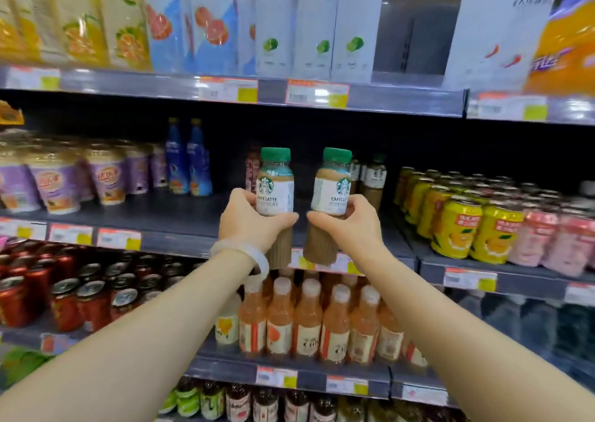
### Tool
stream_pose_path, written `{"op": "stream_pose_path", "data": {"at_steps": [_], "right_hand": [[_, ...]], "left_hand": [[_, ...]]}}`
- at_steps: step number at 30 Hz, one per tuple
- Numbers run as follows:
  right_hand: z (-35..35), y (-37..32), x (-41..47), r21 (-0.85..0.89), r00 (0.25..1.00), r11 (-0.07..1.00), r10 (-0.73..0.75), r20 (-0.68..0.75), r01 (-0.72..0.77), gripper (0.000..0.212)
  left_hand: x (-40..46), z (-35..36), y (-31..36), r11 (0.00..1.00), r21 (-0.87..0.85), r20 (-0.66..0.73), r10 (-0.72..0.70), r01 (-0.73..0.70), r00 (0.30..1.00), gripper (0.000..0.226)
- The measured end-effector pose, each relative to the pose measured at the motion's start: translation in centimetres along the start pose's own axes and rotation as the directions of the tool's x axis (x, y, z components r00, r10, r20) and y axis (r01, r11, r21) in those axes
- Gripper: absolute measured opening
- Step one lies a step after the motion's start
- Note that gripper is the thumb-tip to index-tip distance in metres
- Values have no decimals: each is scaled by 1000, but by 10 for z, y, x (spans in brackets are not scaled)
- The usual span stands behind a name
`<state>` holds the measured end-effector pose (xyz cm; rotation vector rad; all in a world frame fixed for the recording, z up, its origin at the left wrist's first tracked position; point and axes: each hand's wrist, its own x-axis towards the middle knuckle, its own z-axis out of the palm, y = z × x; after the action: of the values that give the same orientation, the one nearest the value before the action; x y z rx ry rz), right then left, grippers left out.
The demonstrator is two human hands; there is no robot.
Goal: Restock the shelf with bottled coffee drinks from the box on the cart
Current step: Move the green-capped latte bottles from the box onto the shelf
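1. The left hand (249,220) has its fingers curled round the middle of the left latte bottle (276,196), thumb laid across the front just under the label, so the bottle is gripped about its waist and stands upright.
2. The right hand (349,223) holds the right latte bottle (330,202) the same way, fingers wrapped behind and thumb across the front; this bottle leans slightly, its green cap tipped to the right.
3. The two bottles are just beside each other, apart by a narrow gap, and both are held in the air in front of the middle shelf (180,218), their bases below its front lip.
4. A pale bangle (244,254) sits on the left wrist; both forearms reach forward from the bottom corners of the view.
5. Behind the hands the shelf has a dark open stretch, with a few similar coffee bottles (373,180) standing at the back right, yellow cans (457,228) further right and blue bottles (188,160) to the left.
6. The step in hand looks like placement: two bottles carried up to the shelf, not yet set down. The box and cart are out of view.
7. The next move likely calls for lifting both bases clear of the shelf lip, pushing them back toward the matching bottles, straightening the leaning one, and setting them down labels forward before letting go.
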<state>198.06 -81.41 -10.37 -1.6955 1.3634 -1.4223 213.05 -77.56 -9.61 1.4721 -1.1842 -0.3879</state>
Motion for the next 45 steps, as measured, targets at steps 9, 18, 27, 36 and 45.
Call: {"op": "stream_pose_path", "data": {"at_steps": [9,18,27,36,45], "right_hand": [[-16,37,61,-65,987,997,34,-158,-44,47],[21,71,140,-146,958,981,82,-276,-126,60],[40,100,188,-159,935,976,86,-344,-148,51],[34,121,199,-148,960,967,170,-225,-206,74],[23,124,200,-395,945,860,273,-178,-323,41]], "left_hand": [[60,56,-4,998,-46,92,48,-43,995,54],[141,104,-32,998,-59,207,46,-34,977,54],[201,142,-53,996,-68,288,69,-51,955,62],[219,167,-56,995,-79,307,80,-59,948,60],[216,186,-52,997,-74,294,43,-23,955,58]]}}
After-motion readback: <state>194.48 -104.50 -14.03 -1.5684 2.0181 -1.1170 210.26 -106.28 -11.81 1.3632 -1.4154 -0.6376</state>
